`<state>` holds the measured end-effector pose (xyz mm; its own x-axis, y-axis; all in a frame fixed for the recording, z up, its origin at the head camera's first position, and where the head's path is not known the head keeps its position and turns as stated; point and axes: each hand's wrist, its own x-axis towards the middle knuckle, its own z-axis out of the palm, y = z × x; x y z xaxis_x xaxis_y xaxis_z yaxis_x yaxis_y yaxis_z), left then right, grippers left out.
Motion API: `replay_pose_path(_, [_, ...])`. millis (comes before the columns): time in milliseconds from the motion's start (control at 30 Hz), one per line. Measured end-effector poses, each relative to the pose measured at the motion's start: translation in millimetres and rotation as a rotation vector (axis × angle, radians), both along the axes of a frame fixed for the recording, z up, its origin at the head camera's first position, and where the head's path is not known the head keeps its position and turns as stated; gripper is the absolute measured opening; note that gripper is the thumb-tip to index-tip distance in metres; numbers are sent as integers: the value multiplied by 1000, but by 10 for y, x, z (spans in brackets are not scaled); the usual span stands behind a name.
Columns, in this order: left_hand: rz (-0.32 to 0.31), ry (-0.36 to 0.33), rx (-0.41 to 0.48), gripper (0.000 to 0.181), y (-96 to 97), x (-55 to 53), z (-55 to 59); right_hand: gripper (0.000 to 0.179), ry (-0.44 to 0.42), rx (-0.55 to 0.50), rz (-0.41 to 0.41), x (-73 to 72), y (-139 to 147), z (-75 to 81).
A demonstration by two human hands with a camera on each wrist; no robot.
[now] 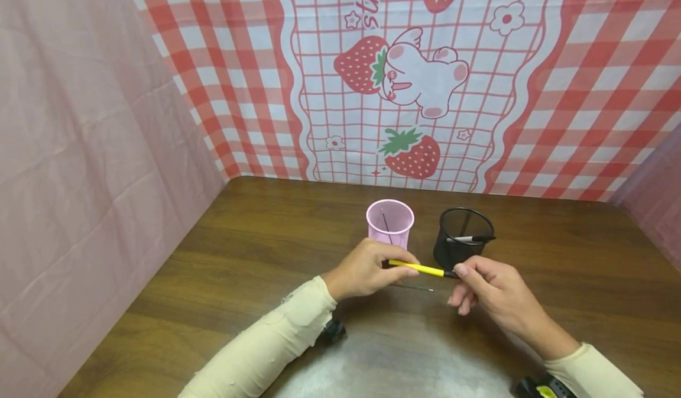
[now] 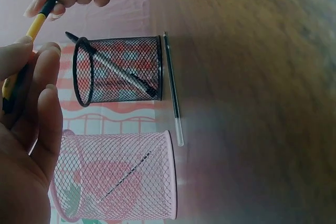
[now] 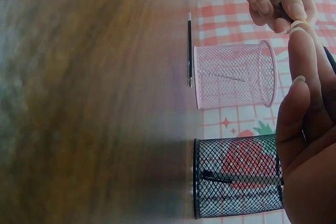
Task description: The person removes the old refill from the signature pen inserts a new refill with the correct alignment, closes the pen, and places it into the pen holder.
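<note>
Both hands hold a yellow pen [image 1: 430, 270] with black ends, level above the table. My left hand [image 1: 366, 269] pinches its yellow barrel between thumb and fingers. At the other end, thumb and index finger of my right hand [image 1: 495, 291] pinch the black part, the remaining fingers loosely bent. A thin dark pen refill [image 2: 173, 82] with a clear end lies on the table in front of the cups. Behind the left hand stands a pink mesh cup [image 1: 375, 238] with a thin dark stick [image 1: 385, 220] inside. The black mesh cup [image 1: 443, 255] holds a grey-and-black pen [image 1: 463, 239].
Both cups stand upright on the brown wooden table [image 1: 276, 226]. A red-and-white checked strawberry cloth [image 1: 255, 90] hangs behind the table's back edge, and a plain pink cloth [image 1: 106, 149] hangs along the left side.
</note>
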<state>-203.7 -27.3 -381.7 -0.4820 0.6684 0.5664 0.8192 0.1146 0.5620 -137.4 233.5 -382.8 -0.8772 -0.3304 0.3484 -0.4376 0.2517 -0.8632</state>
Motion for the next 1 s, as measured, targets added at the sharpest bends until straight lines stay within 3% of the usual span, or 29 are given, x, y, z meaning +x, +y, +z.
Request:
replay_pose_path(133, [21, 29, -16, 12, 7, 14, 23, 21, 3, -7, 8, -4, -4, -9])
replay_pose_path(233, [32, -1, -32, 9, 9, 22, 26, 21, 13, -20, 13, -6, 2, -16])
replay_pose_path(567, [10, -199, 0, 5, 3, 33, 14, 16, 2, -190, 135, -6, 25, -12])
replay_pose_path(1000, [8, -247, 16, 6, -2, 37, 35, 20, 49, -161, 125, -2, 35, 20])
